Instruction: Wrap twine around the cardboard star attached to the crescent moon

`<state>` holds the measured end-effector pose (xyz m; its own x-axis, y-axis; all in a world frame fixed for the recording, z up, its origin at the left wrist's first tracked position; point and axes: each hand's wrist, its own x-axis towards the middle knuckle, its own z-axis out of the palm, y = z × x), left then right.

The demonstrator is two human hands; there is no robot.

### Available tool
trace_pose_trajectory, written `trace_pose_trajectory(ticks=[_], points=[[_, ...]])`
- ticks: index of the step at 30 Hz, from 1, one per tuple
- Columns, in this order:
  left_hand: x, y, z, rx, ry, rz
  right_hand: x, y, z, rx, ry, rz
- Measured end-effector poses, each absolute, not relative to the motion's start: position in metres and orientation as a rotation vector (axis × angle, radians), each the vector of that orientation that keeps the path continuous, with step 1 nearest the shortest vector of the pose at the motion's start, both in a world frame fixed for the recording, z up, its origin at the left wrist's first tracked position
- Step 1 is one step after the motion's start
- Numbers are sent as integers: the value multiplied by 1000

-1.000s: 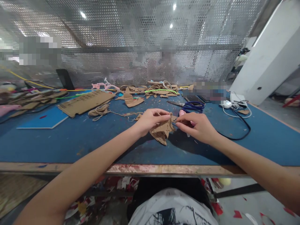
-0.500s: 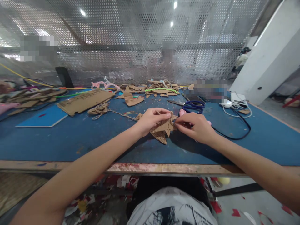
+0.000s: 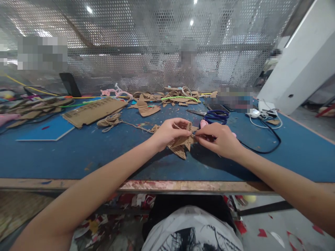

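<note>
My left hand [image 3: 170, 132] is closed on a jagged brown cardboard piece [image 3: 180, 146] held just above the blue table top [image 3: 104, 153]. My right hand [image 3: 218, 139] pinches at the piece's right edge, fingertips meeting those of the left. What the right fingers pinch is too small to name; something pink [image 3: 202, 123] shows behind that hand. A twine strand [image 3: 136, 127] runs from the cardboard piece leftward to a loose coil of twine [image 3: 110, 121].
Blue-handled scissors [image 3: 214, 115] lie just behind my right hand. A black cable [image 3: 264, 146] loops at right near a white charger [image 3: 253, 113]. A flat cardboard sheet [image 3: 92, 111], cardboard scraps [image 3: 178, 97] and a blue board [image 3: 47, 130] lie farther back and left. Perforated metal screen [image 3: 157, 52] behind.
Both hands stay together on the cardboard piece, with the right fingertips pressed a little closer to the left. The view has tilted slightly.
</note>
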<state>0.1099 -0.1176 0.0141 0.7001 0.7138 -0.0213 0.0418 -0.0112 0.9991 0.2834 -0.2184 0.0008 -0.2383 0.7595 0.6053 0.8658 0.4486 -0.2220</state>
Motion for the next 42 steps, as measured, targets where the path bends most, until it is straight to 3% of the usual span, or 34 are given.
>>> trace_pose_trajectory(ticks=[27, 42], points=[[112, -120, 13, 1431, 607, 633, 280, -221, 0, -1205, -2042, -360], [113, -119, 12, 1455, 633, 716, 282, -223, 0, -1136, -2060, -185]])
